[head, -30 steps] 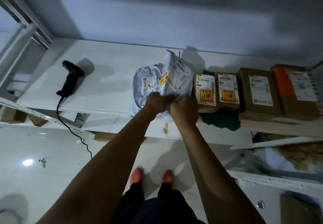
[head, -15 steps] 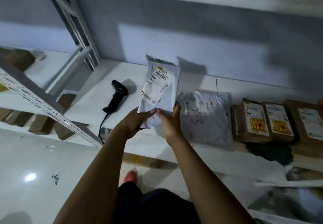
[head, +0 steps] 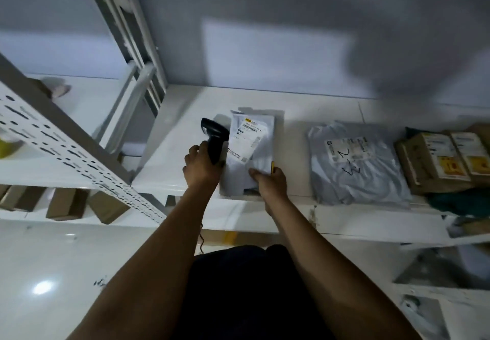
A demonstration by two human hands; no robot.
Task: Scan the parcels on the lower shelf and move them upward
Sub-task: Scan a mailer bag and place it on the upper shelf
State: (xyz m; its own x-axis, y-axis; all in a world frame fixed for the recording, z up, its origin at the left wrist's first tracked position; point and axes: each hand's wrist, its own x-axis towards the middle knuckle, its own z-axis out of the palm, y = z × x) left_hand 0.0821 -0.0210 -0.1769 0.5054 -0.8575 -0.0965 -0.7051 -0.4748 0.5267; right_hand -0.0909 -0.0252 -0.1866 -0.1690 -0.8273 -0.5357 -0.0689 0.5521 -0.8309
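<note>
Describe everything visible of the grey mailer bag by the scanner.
The grey mailer bag is a soft, wrinkled plastic pouch, longer than wide, with a white barcoded label stuck askew on its upper left and a sliver of yellow at its right edge. It appears to lie on the white shelf, near end at the front edge. The right hand pinches that end, thumb on top. The left hand holds the black scanner at its left edge; contact cannot be told.
</note>
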